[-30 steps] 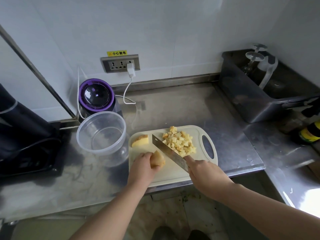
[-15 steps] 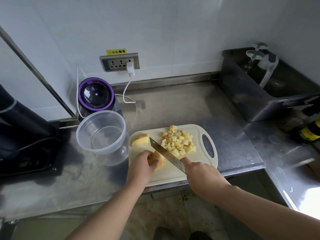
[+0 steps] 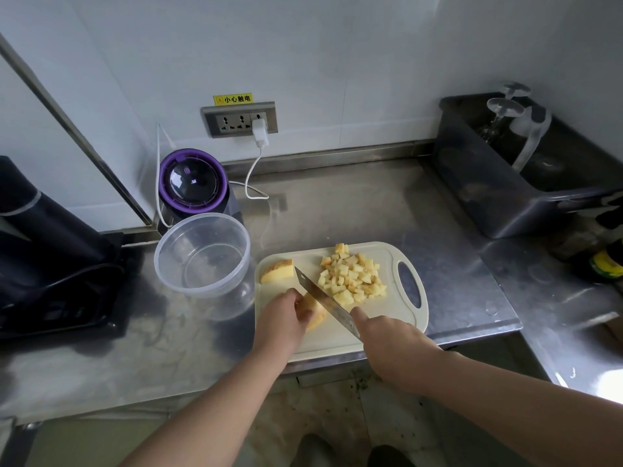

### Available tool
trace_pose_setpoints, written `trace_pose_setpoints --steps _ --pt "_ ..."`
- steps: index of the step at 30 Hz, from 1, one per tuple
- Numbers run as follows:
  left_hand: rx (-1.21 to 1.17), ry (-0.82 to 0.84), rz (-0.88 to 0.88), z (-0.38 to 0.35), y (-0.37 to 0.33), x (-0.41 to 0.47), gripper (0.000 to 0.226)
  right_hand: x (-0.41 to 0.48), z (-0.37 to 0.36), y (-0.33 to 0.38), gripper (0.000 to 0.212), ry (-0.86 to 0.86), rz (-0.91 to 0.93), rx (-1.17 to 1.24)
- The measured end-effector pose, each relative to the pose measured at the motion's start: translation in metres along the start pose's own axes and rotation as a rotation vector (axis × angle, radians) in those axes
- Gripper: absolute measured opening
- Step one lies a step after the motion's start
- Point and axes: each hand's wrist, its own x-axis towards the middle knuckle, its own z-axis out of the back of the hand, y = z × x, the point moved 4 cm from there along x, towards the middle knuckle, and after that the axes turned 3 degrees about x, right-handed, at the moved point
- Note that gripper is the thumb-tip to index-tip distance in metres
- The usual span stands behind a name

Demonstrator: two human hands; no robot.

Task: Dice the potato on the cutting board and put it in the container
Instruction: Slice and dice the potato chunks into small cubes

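**Cutting the held potato piece: blade lying just right of the fingers**

The right hand (image 3: 387, 342) is gripping the knife (image 3: 323, 301) by its handle, fingers curled round it and forefinger stretching along the back of the blade. The blade is running on a slant from lower right toward upper left of the frame. It is meeting the potato piece (image 3: 317, 316), which the left hand (image 3: 286, 318) is pinning to the cutting board (image 3: 381, 318) with curled fingers. That piece is lying on the frame-left side of the blade and touching it, so the next cut is depending on the fingertips keeping clear of the steel.

Diced cubes (image 3: 352, 279) are piling up on the far side of the blade, toward the board's handle hole. One uncut wedge (image 3: 278, 271) is sitting at the board's upper left corner. The clear container (image 3: 202, 254) is standing just left of the board, holding no potato, nearer the left hand.

Beyond, a yellow sticker (image 3: 233, 99) above the wall socket (image 3: 239, 119) is reading "小心触电". The label on the bottle (image 3: 606, 264) at the right edge is showing too blurred to read.
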Motion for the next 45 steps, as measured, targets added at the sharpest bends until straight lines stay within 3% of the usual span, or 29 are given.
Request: trace_pose_setpoints --steps 16,31,45 --pt "0.013 0.002 -0.027 -0.001 0.002 0.002 0.029 0.014 -0.025 -0.005 0.055 0.133 -0.058 0.126" --pt "-0.134 0.055 0.02 0.005 0.01 -0.001 0.036 -0.004 -0.005 -0.005 0.057 -0.094 -0.04 0.13" --pt "-0.103 0.001 0.041 0.006 0.007 -0.005 0.025 -0.01 -0.005 -0.006 0.054 -0.08 -0.034 0.082"
